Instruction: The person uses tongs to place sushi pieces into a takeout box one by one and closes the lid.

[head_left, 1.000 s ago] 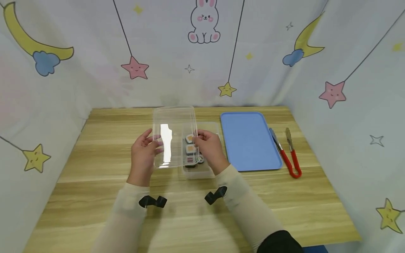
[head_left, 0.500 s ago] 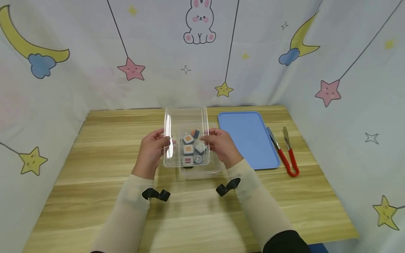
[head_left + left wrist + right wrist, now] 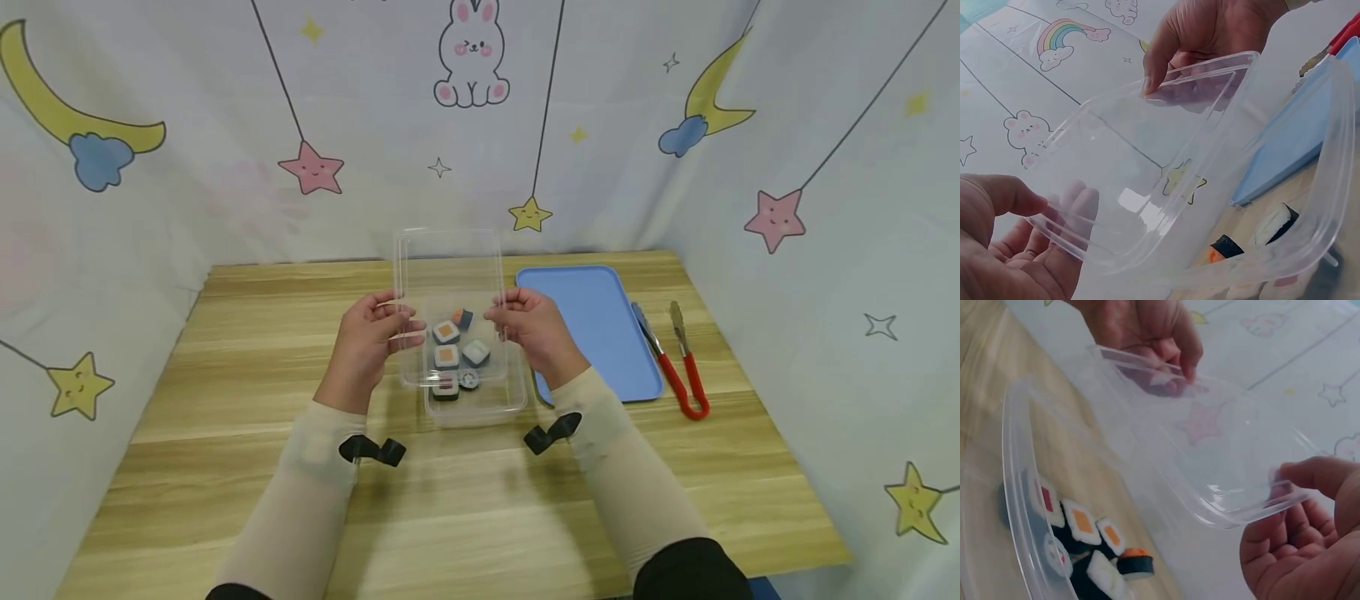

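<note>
A clear plastic lid (image 3: pixel 450 271) hangs tilted above a clear plastic box (image 3: pixel 480 414) on the table. My left hand (image 3: pixel 362 346) pinches the lid's left edge between thumb and fingers. On the opposite edge, my right hand (image 3: pixel 542 329) pinches it the same way. Inside the box lie several sushi pieces, among them a roll with an orange centre (image 3: pixel 447 357) and a white-topped piece (image 3: pixel 476 353). From the right wrist view, the lid (image 3: pixel 1222 456) is apart from the box's rim (image 3: pixel 1013 444). The left wrist view shows both hands' thumbs on the lid (image 3: pixel 1116 144).
To the right of the box lies a blue tray (image 3: pixel 585 317), partly behind my right hand. Tongs with red handles (image 3: pixel 686 387) lie beside the tray. A white curtain (image 3: pixel 375 125) with printed stars and a rabbit hangs behind the wooden table (image 3: pixel 247 375).
Both hands have carried the lid to the right, over the box, then raised it toward the curtain. The box, tray and tongs stay in place.
</note>
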A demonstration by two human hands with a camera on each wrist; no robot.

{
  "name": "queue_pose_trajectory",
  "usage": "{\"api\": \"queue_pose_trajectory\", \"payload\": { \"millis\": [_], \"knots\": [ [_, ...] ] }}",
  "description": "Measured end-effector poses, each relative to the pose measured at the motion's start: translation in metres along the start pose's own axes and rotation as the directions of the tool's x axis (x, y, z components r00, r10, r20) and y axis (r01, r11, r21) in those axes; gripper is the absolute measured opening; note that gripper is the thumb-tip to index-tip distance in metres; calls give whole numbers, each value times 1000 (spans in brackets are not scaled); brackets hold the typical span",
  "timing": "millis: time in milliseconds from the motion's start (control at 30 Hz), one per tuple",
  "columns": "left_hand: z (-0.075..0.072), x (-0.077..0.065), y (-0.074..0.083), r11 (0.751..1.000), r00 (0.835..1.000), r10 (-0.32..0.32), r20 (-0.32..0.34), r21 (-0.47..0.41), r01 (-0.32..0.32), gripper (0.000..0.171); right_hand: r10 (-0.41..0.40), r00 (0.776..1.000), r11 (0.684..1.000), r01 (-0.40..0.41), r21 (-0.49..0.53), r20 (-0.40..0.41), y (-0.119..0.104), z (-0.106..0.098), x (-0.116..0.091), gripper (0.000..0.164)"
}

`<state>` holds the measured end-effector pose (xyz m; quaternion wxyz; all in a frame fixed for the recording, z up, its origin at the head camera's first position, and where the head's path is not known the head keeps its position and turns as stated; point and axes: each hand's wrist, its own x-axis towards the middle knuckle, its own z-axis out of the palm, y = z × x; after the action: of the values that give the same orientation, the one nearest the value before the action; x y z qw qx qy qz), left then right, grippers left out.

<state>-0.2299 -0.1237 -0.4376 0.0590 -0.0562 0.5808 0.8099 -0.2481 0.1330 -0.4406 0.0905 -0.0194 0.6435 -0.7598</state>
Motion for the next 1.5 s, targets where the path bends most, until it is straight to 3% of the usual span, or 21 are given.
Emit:
{"api": "queue_pose_trajectory", "payload": {
  "millis": [267,500,633,833,1067,1367,1500],
  "knots": [
    [2,1,5,993,989,121,82,1,-122,27,-150,988,986,148,-72,-30,-6,-2,-1,11],
    [1,-2,9,971,963,226,148,50,-235,14,-272,962,956,266,-123,-32,-9,-3,-5,10],
    [0,-4,11,963,955,249,163,66,-262,14,-319,948,941,315,-126,-12,-12,-4,-8,9],
    [0,-6,12,947,940,284,190,98,-306,15,-342,939,930,344,-133,37,-13,-9,-10,11],
    [1,-6,9,931,916,336,221,71,-359,20,-352,935,929,354,-104,43,-11,-14,-11,14],
    [-1,-8,7,921,910,348,228,100,-377,12,-380,924,920,382,-86,36,-6,-16,-11,20],
    [-3,-10,5,922,921,327,214,142,-360,13,-382,924,918,382,-106,27,-3,-17,-12,17]
  ]
}}
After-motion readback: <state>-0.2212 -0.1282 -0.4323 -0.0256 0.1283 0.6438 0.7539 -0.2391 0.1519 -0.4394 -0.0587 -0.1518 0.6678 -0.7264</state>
